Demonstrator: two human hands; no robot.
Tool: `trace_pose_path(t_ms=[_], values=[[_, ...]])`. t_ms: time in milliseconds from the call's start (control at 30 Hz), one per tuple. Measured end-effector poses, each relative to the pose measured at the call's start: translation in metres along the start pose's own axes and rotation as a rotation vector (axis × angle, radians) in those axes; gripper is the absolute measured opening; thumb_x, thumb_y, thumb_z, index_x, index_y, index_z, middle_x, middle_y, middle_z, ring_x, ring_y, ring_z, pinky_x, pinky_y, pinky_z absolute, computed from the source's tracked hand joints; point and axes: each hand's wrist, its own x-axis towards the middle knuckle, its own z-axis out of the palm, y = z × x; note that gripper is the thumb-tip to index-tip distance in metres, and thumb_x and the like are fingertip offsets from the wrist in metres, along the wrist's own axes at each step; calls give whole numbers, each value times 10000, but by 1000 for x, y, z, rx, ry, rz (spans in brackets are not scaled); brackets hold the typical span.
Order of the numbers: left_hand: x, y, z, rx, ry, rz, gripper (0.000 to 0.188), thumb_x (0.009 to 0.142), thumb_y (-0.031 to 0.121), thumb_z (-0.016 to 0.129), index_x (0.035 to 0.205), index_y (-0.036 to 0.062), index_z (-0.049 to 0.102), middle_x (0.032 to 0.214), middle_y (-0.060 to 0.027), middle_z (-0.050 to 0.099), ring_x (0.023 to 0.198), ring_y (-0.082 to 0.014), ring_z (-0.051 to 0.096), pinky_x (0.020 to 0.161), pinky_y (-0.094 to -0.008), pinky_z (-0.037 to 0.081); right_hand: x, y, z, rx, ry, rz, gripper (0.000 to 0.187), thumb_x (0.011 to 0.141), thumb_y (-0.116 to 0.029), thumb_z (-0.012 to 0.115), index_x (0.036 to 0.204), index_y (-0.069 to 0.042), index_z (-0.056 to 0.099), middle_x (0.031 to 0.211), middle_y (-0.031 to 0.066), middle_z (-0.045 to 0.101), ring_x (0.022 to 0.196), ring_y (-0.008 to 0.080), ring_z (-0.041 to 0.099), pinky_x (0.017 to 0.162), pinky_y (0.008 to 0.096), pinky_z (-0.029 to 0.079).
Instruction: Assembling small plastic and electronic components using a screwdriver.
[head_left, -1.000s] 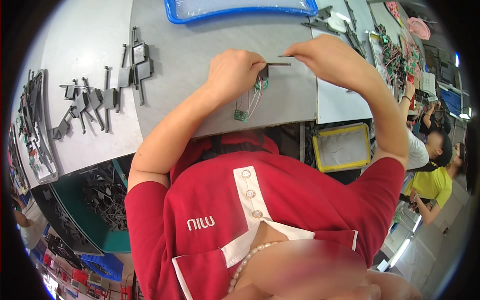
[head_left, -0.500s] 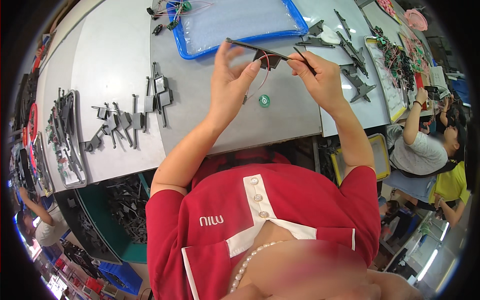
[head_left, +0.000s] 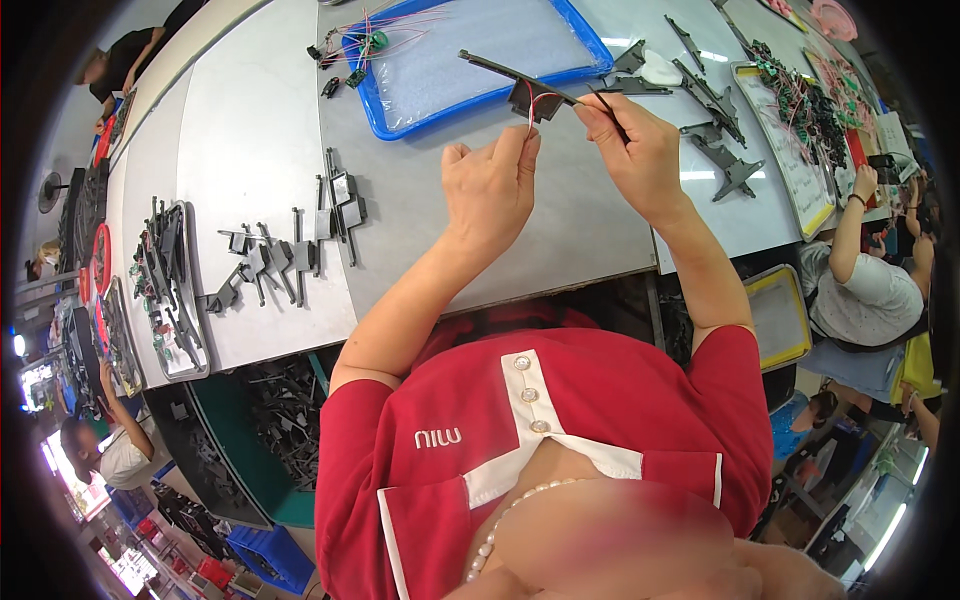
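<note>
My right hand pinches one end of a long black plastic bracket, raised above the table and tilted. A thin dark stick-like tool is also in its fingers, pointing up; its kind I cannot make out. From the bracket's boxy middle, a pair of red and white wires runs down to my left hand. That hand is closed just below the bracket, thumb and forefinger pressed together on the wires. Whatever hangs at the wires' lower end is hidden by the left hand.
A blue-rimmed tray lies beyond my hands, with wired green parts at its left. Black brackets lie left and right. Trays of parts stand at both sides. A co-worker sits at the right.
My left hand has left the bracket's far end and closed on the wires below it. The green disc that dangled from the wires is out of sight. The whole view has shifted slightly.
</note>
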Motion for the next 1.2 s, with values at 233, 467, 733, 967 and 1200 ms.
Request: trace_pose_path(t_ms=[233,467,733,967,1200], values=[[3,-4,4,30,18,18,93,902,130,512,848,103,583,584,-23,570,447,-201,365,568,-311,262,-1,-5,-2,87,-54,104,148,886,-158,580,894,-16,620,620,39,565,553,106,520,517,227,408],[4,-10,5,-42,-10,-9,62,825,64,572,786,96,536,546,-17,515,474,-210,431,564,-334,258,1,-1,-1,331,-186,384,213,916,-197,547,910,1,625,638,-16,528,623,50,478,573,188,385],[1,-8,3,151,74,91,67,834,93,584,781,94,544,475,-15,457,413,-203,386,540,-324,259,3,-5,6,144,-106,220,210,917,-198,546,896,-2,617,612,2,534,583,54,480,522,205,379],[6,-17,1,303,30,168,19,829,100,573,832,92,556,482,-9,471,415,-196,412,543,-322,261,3,8,8,338,-161,361,210,918,-206,543,862,-19,623,622,-31,523,594,41,451,548,179,360],[26,-10,-22,-350,-408,-378,176,895,174,545,1009,54,607,650,-46,611,611,-139,572,692,-297,400,15,8,-3,605,-208,507,227,924,-225,526,831,-42,621,636,-45,510,581,18,398,533,168,315]])
